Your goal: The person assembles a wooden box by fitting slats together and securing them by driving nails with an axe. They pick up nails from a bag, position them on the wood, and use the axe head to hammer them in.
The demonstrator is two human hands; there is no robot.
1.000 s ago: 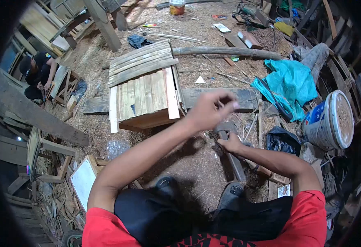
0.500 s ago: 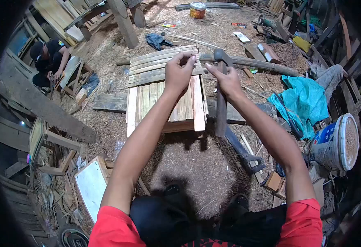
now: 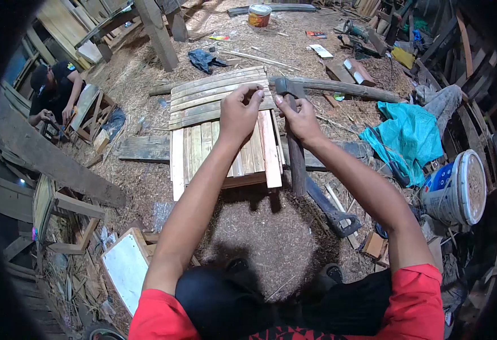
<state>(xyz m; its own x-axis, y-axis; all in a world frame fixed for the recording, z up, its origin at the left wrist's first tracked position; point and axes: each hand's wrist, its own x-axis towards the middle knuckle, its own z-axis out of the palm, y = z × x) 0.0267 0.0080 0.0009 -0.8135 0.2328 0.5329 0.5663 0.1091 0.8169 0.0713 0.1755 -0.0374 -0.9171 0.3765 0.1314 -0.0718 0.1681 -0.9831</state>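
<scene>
My left hand (image 3: pixel 239 117) is raised over the slatted wooden piece (image 3: pixel 203 141), thumb and fingertips pinched together. Whatever the pinch holds is too small to make out. Close beside it on the right, my right hand (image 3: pixel 304 122) grips a hammer (image 3: pixel 298 164), with the metal head up and the handle hanging down. The thumbs of both hands nearly meet. Narrow slats lie crosswise over the far part of the wooden piece, above lengthwise slats. A paler strip (image 3: pixel 269 150) runs along its right side.
A handsaw (image 3: pixel 330 208) lies on the shavings-covered ground near a plank (image 3: pixel 143 148). To the right are a teal tarp (image 3: pixel 410 136) and a white bucket (image 3: pixel 452 187). A white board (image 3: pixel 126 266) sits at lower left. Another person (image 3: pixel 56 93) works at far left beside a post (image 3: pixel 61 161).
The view has shifted slightly, so the wooden piece and both hands appear a little lower and further left. My grip on the hammer is unchanged. The other person's hands have moved apart.
</scene>
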